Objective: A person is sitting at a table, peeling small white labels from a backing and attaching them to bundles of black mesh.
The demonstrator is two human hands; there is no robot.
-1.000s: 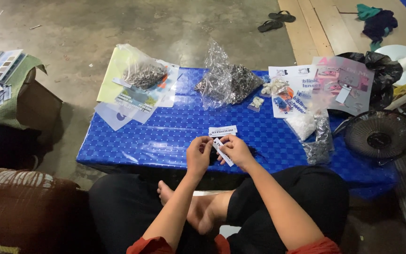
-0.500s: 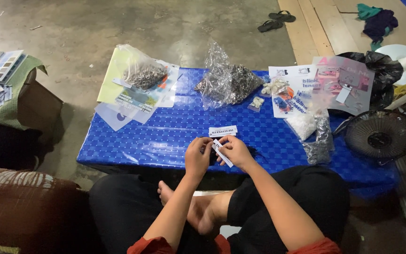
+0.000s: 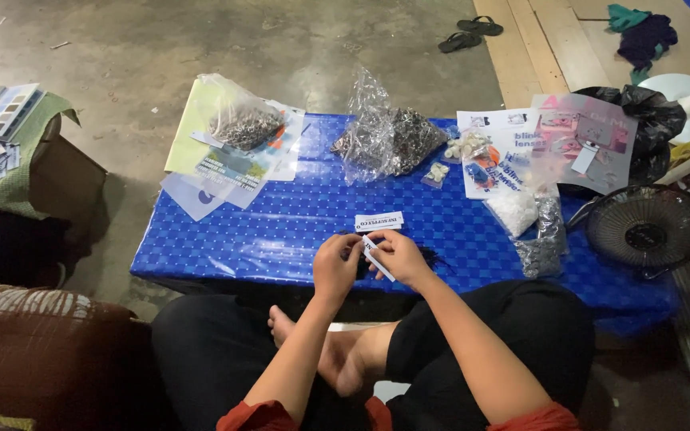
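Note:
I sit cross-legged at a low table with a blue patterned cover [image 3: 281,231]. My right hand [image 3: 399,257] holds a small white card strip [image 3: 378,257] at the table's near edge. My left hand [image 3: 335,266] is pressed close against it, fingers pinched on something small and dark that I cannot make out. A second white label card [image 3: 379,221] lies flat on the cover just beyond my hands.
Clear plastic bags of small dark pieces [image 3: 389,136] [image 3: 245,126] sit at the table's back, with printed sheets [image 3: 513,152] and small bags [image 3: 538,239] to the right. A black fan [image 3: 647,233] stands at right, a cardboard box [image 3: 17,168] at left, sandals [image 3: 469,33] on the floor.
My hands have stayed at the near edge; the fingers shifted slightly around the white strip. Nothing else moved.

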